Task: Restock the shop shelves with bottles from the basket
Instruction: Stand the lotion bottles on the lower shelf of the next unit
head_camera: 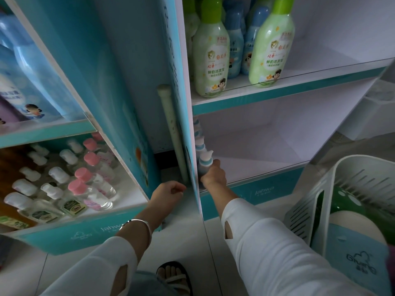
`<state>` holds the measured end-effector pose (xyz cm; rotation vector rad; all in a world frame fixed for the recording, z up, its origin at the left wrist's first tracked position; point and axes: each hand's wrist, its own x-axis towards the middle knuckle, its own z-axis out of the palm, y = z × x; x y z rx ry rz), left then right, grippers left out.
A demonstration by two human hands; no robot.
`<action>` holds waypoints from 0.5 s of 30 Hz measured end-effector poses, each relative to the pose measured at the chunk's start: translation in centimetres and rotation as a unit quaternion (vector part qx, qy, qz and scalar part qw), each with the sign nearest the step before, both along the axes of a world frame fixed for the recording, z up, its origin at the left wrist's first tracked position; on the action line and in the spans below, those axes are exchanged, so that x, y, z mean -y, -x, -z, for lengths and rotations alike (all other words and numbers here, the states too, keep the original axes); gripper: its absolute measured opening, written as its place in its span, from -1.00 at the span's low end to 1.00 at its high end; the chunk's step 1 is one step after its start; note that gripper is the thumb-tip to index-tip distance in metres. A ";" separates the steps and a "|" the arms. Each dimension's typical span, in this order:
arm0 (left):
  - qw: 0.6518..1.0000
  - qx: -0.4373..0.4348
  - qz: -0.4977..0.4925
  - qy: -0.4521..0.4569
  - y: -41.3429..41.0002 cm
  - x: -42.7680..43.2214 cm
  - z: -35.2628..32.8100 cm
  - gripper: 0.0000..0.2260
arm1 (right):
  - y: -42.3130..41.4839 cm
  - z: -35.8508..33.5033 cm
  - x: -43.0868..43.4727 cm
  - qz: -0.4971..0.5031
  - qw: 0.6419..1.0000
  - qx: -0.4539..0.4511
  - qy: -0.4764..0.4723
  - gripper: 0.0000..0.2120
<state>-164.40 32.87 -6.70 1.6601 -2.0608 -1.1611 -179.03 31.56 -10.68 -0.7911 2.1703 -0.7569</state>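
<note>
My right hand (213, 175) grips a blue bottle with a white cap (205, 161) at the front left corner of the lower right shelf (256, 159). Behind it a row of like bottles (199, 139) runs back along the shelf's left wall. My left hand (168, 192) hangs with fingers loosely curled and holds nothing, in the gap between the two shelf units. The white slotted basket (316, 199) stands at the right and holds a blue-and-white bottle (354, 238) and a green one (342, 201).
Green and blue bottles (211, 54) fill the left of the upper right shelf. The left unit holds clear bottles with pink and white caps (85, 178). A pale pole (171, 129) leans in the gap. My sandalled foot (173, 276) is on the tiled floor.
</note>
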 end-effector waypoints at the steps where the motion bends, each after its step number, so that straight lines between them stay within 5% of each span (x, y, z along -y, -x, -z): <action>1: 1.000 0.003 0.001 -0.002 -0.1 0.0 0.0 -0.78 | 0.1 0.0 0.0 0.005 1.000 0.013 -0.007 -0.53; 7: 1.000 0.019 0.006 0.005 -0.7 -0.5 -0.7 -0.78 | -0.5 -1.1 -0.1 0.104 0.984 0.139 -0.034 -0.40; 15: 0.999 -0.006 0.022 0.027 -1.0 -1.6 -3.9 -0.79 | -1.3 -3.9 -2.6 -0.014 0.998 0.035 -0.057 -0.65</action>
